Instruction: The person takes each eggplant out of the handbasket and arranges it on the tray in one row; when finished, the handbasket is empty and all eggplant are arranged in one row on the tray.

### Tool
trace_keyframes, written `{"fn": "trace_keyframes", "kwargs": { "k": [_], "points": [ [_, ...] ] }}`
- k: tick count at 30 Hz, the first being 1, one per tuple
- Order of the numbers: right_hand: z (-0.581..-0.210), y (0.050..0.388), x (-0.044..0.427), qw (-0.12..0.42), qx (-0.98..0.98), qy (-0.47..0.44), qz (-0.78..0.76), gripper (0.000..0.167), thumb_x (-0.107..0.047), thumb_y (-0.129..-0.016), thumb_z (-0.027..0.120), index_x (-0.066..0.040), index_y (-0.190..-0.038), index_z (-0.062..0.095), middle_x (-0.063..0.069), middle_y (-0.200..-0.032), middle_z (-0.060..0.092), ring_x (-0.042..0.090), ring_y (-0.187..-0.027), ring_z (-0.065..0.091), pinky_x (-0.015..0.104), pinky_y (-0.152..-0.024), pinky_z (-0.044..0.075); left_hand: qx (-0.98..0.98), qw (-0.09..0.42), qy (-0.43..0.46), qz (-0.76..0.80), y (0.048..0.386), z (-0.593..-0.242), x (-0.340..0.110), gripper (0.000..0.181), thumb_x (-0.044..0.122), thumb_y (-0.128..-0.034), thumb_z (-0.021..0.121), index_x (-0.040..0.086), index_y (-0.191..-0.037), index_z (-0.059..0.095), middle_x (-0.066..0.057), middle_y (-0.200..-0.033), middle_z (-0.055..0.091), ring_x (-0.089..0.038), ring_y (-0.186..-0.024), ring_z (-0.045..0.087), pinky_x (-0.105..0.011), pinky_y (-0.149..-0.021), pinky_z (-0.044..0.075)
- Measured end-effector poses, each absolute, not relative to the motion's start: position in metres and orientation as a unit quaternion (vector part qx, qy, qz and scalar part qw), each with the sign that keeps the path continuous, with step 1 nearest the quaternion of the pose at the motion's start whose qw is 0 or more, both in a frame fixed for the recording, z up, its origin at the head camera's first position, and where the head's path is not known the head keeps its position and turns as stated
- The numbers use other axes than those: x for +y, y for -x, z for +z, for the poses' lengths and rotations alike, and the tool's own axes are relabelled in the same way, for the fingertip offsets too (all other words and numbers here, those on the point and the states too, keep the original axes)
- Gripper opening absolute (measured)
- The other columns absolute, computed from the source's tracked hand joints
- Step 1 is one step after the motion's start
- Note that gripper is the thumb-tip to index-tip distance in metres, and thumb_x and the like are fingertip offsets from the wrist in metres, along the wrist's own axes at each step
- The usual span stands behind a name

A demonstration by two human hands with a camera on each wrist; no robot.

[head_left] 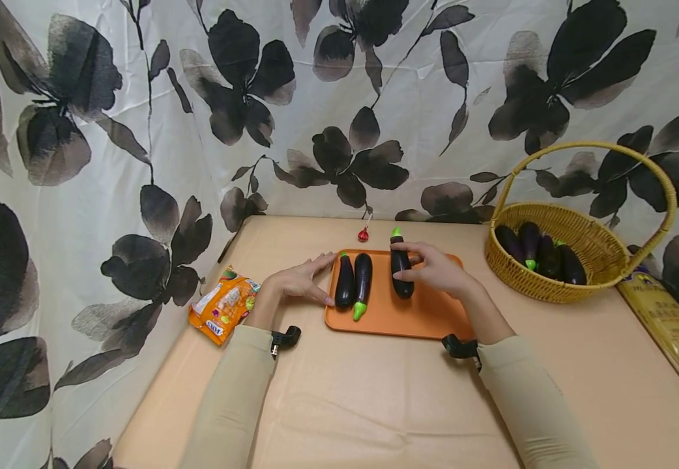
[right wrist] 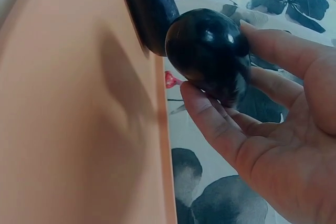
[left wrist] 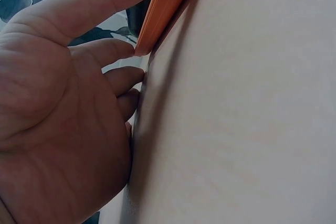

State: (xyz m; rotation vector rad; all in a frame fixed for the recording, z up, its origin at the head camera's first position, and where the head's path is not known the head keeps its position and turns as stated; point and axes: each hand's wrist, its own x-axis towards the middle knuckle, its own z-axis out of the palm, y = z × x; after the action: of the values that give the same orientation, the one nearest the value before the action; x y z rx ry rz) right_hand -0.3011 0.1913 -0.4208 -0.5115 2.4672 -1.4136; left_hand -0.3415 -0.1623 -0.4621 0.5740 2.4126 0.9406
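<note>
The head view shows a flat beige surface (head_left: pixel 351 397) carrying a round yellow wicker basket (head_left: pixel 530 286) at the right and, apart from it, a rectangular orange tray (head_left: pixel 433 317) with a raised rim and bare room right of its middle. The left hand (head_left: pixel 300 281), fingers loosely extended and gripping nothing, lies against the tray's left edge, while the right hand (head_left: pixel 436 270) pinches a glossy dark-purple eggplant (head_left: pixel 399 262) over the tray, its green-stemmed end reaching past the far edge. Two similar eggplants (head_left: pixel 362 277) lie alongside near the left edge.
</note>
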Motion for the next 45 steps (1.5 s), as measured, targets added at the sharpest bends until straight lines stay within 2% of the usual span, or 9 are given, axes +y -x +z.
{"fn": "trace_keyframes", "kwargs": {
  "k": [11, 20, 28, 40, 42, 45],
  "points": [
    [-0.426, 0.299, 0.179, 0.147, 0.855, 0.165, -0.470, 0.069, -0.022, -0.094, 0.079, -0.022, -0.156, 0.050, 0.015, -0.161, 0.041, 0.041, -0.133, 0.048, 0.054, -0.106, 0.050, 0.881, 0.245, -0.211, 0.346, 0.341, -0.461, -0.163, 0.128, 0.047, -0.0692, 0.096, 0.035, -0.168, 0.016, 0.001, -0.177, 0.001, -0.037, -0.162, -0.008, -0.063, -0.129, -0.002],
    [-0.432, 0.298, 0.169, 0.156, 0.864, 0.190, -0.440, 0.073, -0.019, -0.094, 0.078, -0.011, -0.158, 0.045, 0.019, -0.160, 0.042, 0.042, -0.132, 0.055, 0.051, -0.104, 0.055, 0.879, 0.242, -0.217, 0.350, 0.342, -0.462, -0.165, 0.127, 0.045, -0.0701, 0.095, 0.033, -0.168, 0.016, 0.000, -0.177, 0.002, -0.037, -0.162, -0.009, -0.063, -0.129, -0.003],
    [-0.436, 0.296, 0.162, 0.155, 0.876, 0.196, -0.412, 0.074, -0.023, -0.093, 0.079, -0.010, -0.157, 0.046, 0.018, -0.160, 0.046, 0.043, -0.140, 0.049, 0.057, -0.114, 0.046, 0.881, 0.239, -0.219, 0.344, 0.342, -0.463, -0.166, 0.127, 0.047, -0.0695, 0.095, 0.033, -0.168, 0.016, 0.000, -0.177, 0.002, -0.037, -0.162, -0.008, -0.063, -0.129, -0.002],
    [-0.441, 0.296, 0.157, 0.156, 0.877, 0.198, -0.409, 0.073, -0.025, -0.094, 0.078, -0.007, -0.157, 0.045, 0.021, -0.158, 0.047, 0.046, -0.143, 0.047, 0.059, -0.116, 0.043, 0.881, 0.243, -0.215, 0.345, 0.342, -0.463, -0.166, 0.127, 0.046, -0.0702, 0.095, 0.034, -0.168, 0.016, 0.000, -0.177, 0.001, -0.038, -0.162, -0.009, -0.064, -0.128, -0.003],
    [-0.442, 0.296, 0.156, 0.155, 0.877, 0.203, -0.407, 0.072, -0.027, -0.095, 0.077, -0.006, -0.157, 0.045, 0.022, -0.157, 0.049, 0.043, -0.138, 0.052, 0.056, -0.111, 0.048, 0.881, 0.243, -0.214, 0.344, 0.343, -0.463, -0.166, 0.127, 0.046, -0.0702, 0.095, 0.034, -0.168, 0.015, 0.001, -0.177, 0.001, -0.038, -0.162, -0.009, -0.064, -0.128, -0.003],
    [-0.443, 0.296, 0.155, 0.166, 0.870, 0.202, -0.417, 0.073, -0.029, -0.096, 0.077, -0.006, -0.157, 0.044, 0.022, -0.155, 0.049, 0.035, -0.110, 0.068, 0.045, -0.092, 0.058, 0.881, 0.243, -0.215, 0.343, 0.342, -0.463, -0.167, 0.127, 0.047, -0.0705, 0.095, 0.034, -0.168, 0.015, 0.001, -0.177, 0.000, -0.038, -0.162, -0.009, -0.064, -0.128, -0.003]
  ]
}}
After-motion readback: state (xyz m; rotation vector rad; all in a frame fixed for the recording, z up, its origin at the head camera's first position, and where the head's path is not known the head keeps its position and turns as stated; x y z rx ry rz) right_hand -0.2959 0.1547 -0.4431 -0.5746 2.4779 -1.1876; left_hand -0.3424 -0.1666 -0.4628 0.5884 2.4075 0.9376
